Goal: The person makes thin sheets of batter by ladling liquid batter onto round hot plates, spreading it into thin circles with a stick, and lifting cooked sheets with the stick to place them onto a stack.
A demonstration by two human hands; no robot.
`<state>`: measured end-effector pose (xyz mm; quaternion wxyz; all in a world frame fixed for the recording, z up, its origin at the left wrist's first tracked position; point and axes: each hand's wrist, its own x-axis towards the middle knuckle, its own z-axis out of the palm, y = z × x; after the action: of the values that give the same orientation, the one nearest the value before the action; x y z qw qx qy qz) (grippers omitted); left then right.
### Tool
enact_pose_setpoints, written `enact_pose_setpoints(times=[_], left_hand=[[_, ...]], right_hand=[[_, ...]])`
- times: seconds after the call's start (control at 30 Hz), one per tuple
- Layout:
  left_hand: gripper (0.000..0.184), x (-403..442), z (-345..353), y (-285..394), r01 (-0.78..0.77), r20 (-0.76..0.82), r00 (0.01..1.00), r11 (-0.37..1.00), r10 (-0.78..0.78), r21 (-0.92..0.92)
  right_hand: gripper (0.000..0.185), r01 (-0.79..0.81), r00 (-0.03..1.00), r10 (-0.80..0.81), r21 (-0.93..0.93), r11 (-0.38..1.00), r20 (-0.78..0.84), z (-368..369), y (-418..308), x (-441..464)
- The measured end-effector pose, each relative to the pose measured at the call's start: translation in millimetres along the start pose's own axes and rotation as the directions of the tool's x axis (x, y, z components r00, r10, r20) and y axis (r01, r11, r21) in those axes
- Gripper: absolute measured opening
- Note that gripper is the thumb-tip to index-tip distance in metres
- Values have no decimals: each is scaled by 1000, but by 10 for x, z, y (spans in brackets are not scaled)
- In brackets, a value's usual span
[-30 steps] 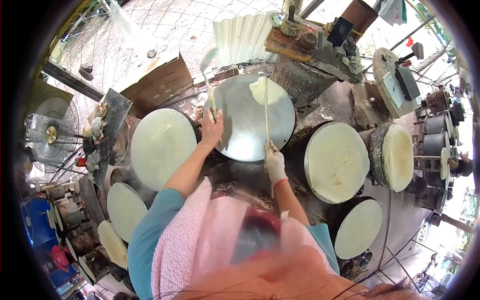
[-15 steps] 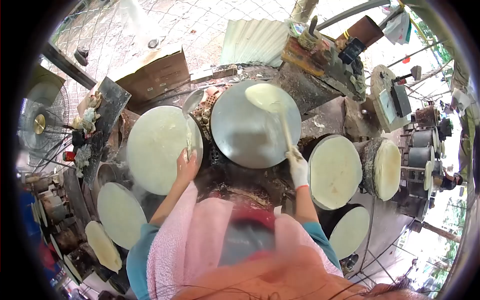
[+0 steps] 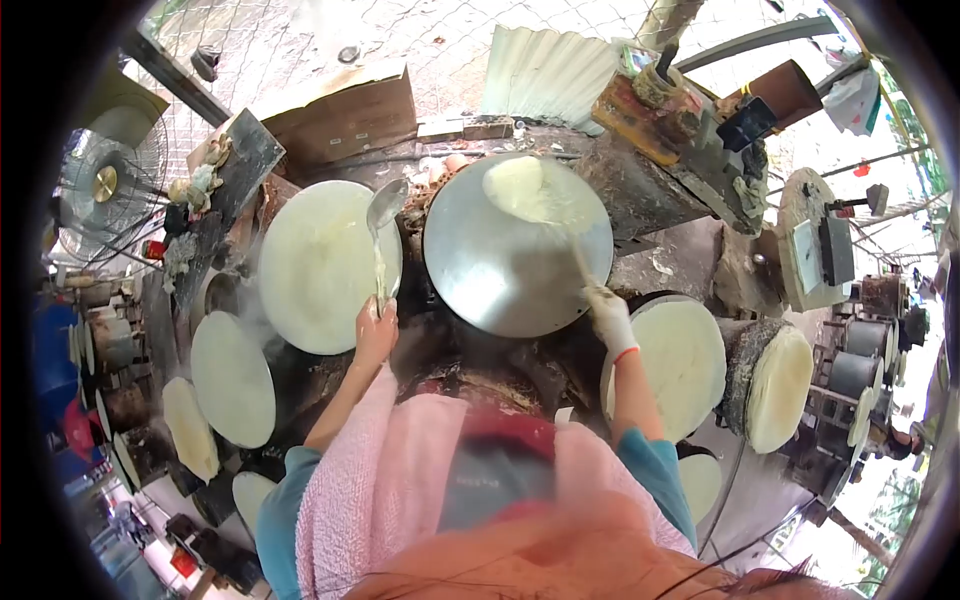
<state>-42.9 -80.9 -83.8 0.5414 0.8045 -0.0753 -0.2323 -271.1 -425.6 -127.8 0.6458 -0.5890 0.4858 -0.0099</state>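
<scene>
My left hand (image 3: 376,330) is closed around the handle of a metal ladle (image 3: 387,205), whose bowl points away from me between two griddles. Pale batter coats part of its handle. My right hand (image 3: 608,315), in a whitish glove, grips the wooden handle (image 3: 581,262) of a long-handled tool over the middle griddle (image 3: 480,275). The tool's head is blurred and cannot be told apart from the batter. A pale patch of batter (image 3: 515,188) lies on the far part of this grey round surface, with a thinner smear to its right.
A thin pale sheet covers the left griddle (image 3: 325,270); another covers the right griddle (image 3: 670,365). More pale rounds (image 3: 232,380) stand on both sides. A stacked round (image 3: 782,390) is farther right. Behind are a cardboard box (image 3: 345,120), corrugated sheet (image 3: 545,80) and a fan (image 3: 105,183).
The tool in my right hand has swept across the batter, and its handle has shifted slightly right. A thin smear now shows right of the thicker patch. My left hand still holds the ladle.
</scene>
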Motion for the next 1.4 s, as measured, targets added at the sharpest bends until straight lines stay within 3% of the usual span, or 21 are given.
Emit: enact_pose_setpoints(times=[0.1,0.13,0.23,0.27,0.33,0.43,0.53,0.57,0.63,0.73,0.77,0.87,0.9,1.0,1.03,1.07,1.13,1.23,1.33,1.4], left_hand=[[19,-115,127,19,210,41,978,958,-206,-197],[19,-143,144,-16,192,25,981,967,-190,-167],[20,-192,211,-160,141,-43,989,987,-145,-79],[20,-229,224,-145,163,-51,984,980,-170,-114],[19,-326,244,18,204,-63,974,962,-218,-180],[18,-406,278,30,241,-130,957,959,-260,-149],[19,-486,268,-46,289,-124,939,932,-320,-217],[20,-470,263,-120,244,-152,952,958,-266,-147],[21,-479,244,-245,164,-196,967,987,-160,2],[22,-430,230,-118,203,-190,966,970,-176,133],[23,-406,247,-76,157,-190,974,970,-122,187],[26,-116,253,-461,-63,-174,972,884,160,464],[29,-10,279,-463,-107,-157,966,868,207,486],[27,308,373,-424,-122,-84,974,795,212,594],[26,406,401,-433,-128,-52,977,758,208,639],[26,515,429,-445,-136,-20,979,718,204,682],[24,591,466,-452,-163,30,977,646,212,746],[21,514,455,-433,-195,82,972,558,222,806],[18,188,278,-379,-192,132,979,499,152,845],[16,-137,154,-280,-193,173,981,483,87,854]], right_hand=[[39,-82,970,65,65,994,234,270,-23,79],[39,-16,961,-22,136,991,277,310,105,172],[40,221,926,-243,107,969,288,-12,136,290],[41,291,932,-273,-39,956,240,-180,19,327],[39,324,944,-322,-23,946,73,-343,41,660],[39,-10,945,89,-245,970,314,-292,-408,452],[37,-43,875,135,-204,978,464,-212,-315,360],[37,-16,868,81,-136,991,490,-260,-172,452],[39,151,897,-46,-209,966,439,-328,-540,293],[40,270,926,-205,-177,947,316,-524,-399,906],[40,293,903,-235,-113,950,359,-505,-276,1102],[38,82,819,195,-447,891,540,-331,-832,584],[39,24,796,209,-375,927,569,-321,-780,511],[39,41,811,127,-272,961,571,-485,-564,505],[39,204,818,-58,-195,959,572,-615,-267,795],[37,264,836,-184,-85,961,517,-660,-206,892],[37,236,927,-91,-375,896,365,-628,-522,832],[36,433,777,-215,-256,864,591,-372,-472,1035],[35,82,773,214,-430,899,596,-275,-679,753],[37,46,757,269,-459,887,596,-311,-653,498]])
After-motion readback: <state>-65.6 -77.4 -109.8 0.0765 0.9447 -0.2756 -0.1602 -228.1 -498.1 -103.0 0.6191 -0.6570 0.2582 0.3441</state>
